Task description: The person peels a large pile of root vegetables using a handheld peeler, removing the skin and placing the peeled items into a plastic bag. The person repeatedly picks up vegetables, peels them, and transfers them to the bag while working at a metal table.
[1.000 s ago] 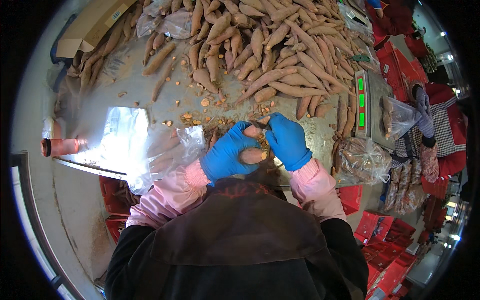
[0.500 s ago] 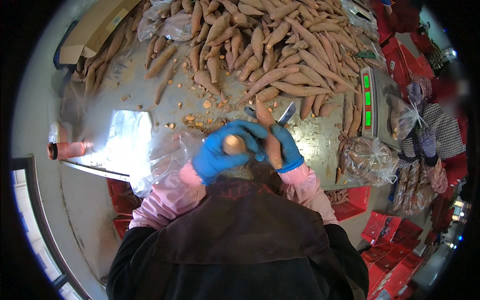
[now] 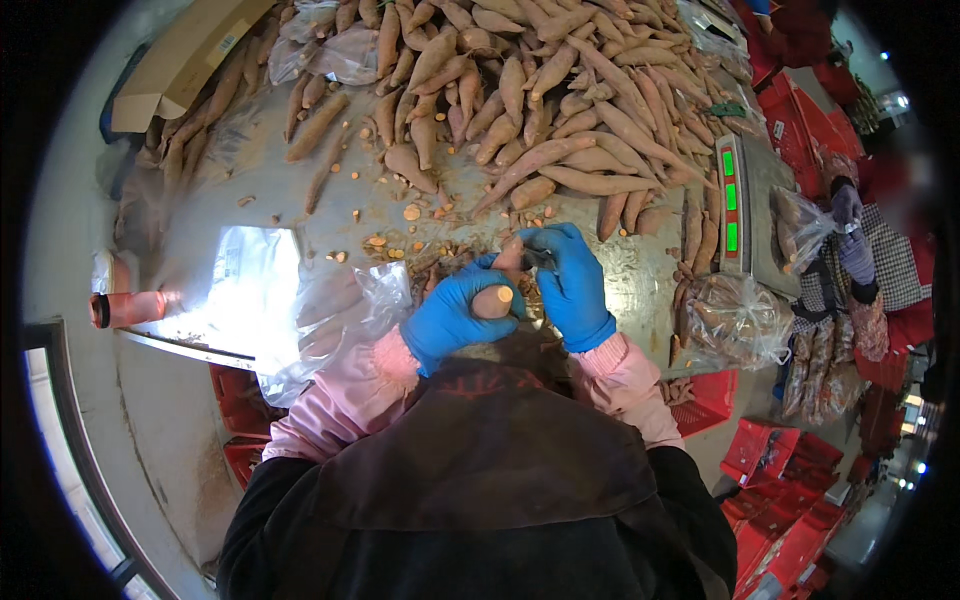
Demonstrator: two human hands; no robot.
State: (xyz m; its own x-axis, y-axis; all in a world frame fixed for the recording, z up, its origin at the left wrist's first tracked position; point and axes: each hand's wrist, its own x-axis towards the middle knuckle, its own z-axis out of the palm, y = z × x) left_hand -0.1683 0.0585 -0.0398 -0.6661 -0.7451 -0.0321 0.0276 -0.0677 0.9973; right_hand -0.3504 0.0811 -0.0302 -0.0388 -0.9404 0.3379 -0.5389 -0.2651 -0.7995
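At the centre of the frame, a person's blue-gloved left hand (image 3: 447,318) is closed around a sweet potato (image 3: 488,303) whose orange cut end shows. A second sweet potato (image 3: 508,257) sits just above it, between the hands. The right hand (image 3: 576,290), also blue-gloved, grips a partly hidden knife (image 3: 540,259) beside that second piece. A heap of sweet potatoes (image 3: 560,90) fills the top; a scale (image 3: 768,215) stands at the right.
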